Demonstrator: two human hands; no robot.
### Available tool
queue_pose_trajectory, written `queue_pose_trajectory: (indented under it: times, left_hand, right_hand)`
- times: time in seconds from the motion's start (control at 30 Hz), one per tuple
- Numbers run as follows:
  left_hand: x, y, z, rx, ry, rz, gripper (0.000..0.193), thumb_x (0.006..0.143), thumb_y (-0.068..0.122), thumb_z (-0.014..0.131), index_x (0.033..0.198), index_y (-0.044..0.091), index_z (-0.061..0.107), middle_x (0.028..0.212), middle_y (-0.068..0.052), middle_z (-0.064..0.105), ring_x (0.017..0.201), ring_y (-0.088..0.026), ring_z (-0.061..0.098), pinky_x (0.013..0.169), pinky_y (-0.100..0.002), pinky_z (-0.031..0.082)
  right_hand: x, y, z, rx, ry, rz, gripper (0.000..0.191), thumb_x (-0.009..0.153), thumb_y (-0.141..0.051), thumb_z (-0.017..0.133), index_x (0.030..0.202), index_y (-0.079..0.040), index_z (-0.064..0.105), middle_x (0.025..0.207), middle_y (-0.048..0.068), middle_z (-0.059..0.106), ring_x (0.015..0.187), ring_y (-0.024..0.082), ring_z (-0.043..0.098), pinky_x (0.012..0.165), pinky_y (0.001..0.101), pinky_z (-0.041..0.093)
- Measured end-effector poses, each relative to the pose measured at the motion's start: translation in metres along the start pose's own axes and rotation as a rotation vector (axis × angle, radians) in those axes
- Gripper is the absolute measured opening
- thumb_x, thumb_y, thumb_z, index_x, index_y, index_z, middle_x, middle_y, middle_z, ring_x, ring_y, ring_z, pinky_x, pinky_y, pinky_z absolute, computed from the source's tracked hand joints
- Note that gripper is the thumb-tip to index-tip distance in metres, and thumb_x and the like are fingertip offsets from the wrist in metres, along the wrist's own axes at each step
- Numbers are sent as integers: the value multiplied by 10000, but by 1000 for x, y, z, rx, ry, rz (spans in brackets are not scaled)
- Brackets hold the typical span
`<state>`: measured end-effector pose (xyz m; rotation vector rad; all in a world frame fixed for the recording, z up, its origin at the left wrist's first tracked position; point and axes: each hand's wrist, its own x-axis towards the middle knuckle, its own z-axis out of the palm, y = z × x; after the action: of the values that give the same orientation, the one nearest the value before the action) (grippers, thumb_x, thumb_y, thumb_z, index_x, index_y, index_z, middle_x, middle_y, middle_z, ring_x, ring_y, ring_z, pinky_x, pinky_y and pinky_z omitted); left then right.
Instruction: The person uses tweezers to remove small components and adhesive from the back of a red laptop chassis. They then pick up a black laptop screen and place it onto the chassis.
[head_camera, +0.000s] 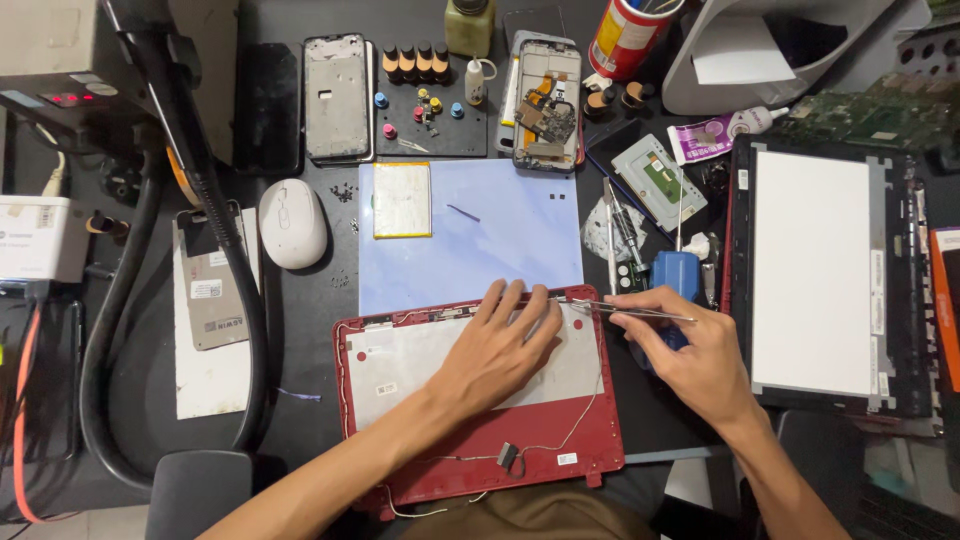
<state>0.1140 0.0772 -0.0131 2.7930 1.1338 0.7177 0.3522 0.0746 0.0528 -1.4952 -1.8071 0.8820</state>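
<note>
A red laptop lid shell (560, 440) lies open-side up in front of me, with silver foil inside and a thin cable running along its right edge. My left hand (500, 345) presses flat on the foil, fingers spread toward the shell's top edge. My right hand (695, 350) grips metal tweezers (630, 311), whose tips point left and reach the shell's top right edge near my left fingertips. A small black part (508, 456) hangs on the cable near the shell's lower edge.
A pale blue mat (500, 235) with a flat battery (402, 200) lies behind the shell. A bare laptop screen panel (812, 275) sits at right, a white mouse (292, 222) at left. Opened phones (545, 100), small bottles, a parts tray and a thick black hose (200, 190) crowd the bench.
</note>
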Motion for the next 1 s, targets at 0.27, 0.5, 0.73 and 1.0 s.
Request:
queue_pose_trajectory:
  times: [0.27,0.5,0.73,1.0]
  left_hand:
    - [-1,-4,2,-18,-9,33,429,923,183,630,1292,-28,581,1299,-228,593,1170,-387,551,1069,-500,421]
    - [-1,-4,2,-52,4,45,526,861,172,691,1337,-18,574,1313,-228,571,1159,-382,546,1061,-508,426]
    - [-1,-5,3,-71,-5,30,520,856,165,688,1326,-33,592,1319,-225,572,1166,-376,546,1058,-506,422]
    - [1,-5,1,-87,-54,6,542,849,180,698,1346,6,567,1323,-193,566,1149,-360,535,1042,-493,414]
  right_hand:
    - [-2,9,-7,-24,-12,-2,240,882,-13,726,1118,-46,754,991,55,811,847,122,791,724,250,611]
    - [-3,12,-5,-3,19,-21,220,881,-20,730,1096,-51,763,965,50,811,819,112,782,702,243,611]
    - [-1,9,-4,-11,23,49,183,873,-53,754,1055,-52,771,885,37,810,714,97,762,621,242,591]
    - [0,6,-1,-4,35,77,157,891,-76,742,1040,-40,776,812,37,787,662,81,735,589,229,567]
